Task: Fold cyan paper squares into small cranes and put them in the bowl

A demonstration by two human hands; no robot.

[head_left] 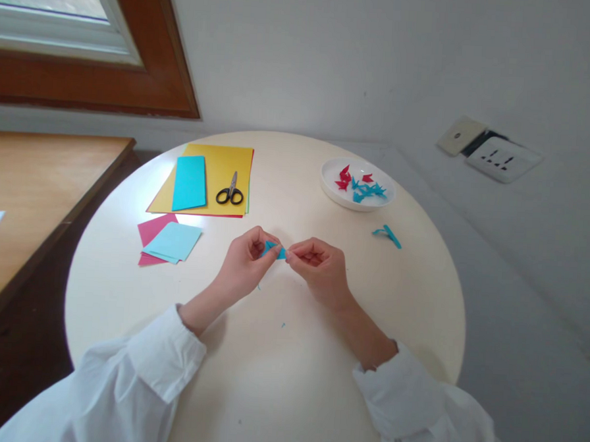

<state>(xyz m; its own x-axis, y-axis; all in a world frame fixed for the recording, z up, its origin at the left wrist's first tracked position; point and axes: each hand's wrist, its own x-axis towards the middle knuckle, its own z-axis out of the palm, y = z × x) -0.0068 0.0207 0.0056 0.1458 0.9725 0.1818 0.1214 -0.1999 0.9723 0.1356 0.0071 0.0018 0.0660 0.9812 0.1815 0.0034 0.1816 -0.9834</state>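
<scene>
A small folded piece of blue paper [281, 253] is held between my two hands above the middle of the round table. My left hand [250, 258] pinches its left part between thumb and fingers. At its right end, the fingertips of my right hand [321, 267] are closed on it. Fingers cover much of the paper, so its full shape is hidden. A white dish [330, 192] at the back right holds several small red folded-paper figures [344, 176] and blue ones [368, 190].
Yellow sheets [229, 161] lie at the back left, bearing a folded blue sheet [190, 182] and black-handled scissors [230, 192]. Nearer are light-blue squares [174, 241] over pink squares [152, 230]. Blue paper strips [392, 236] lie at right. Tiny scraps dot the round table [266, 391].
</scene>
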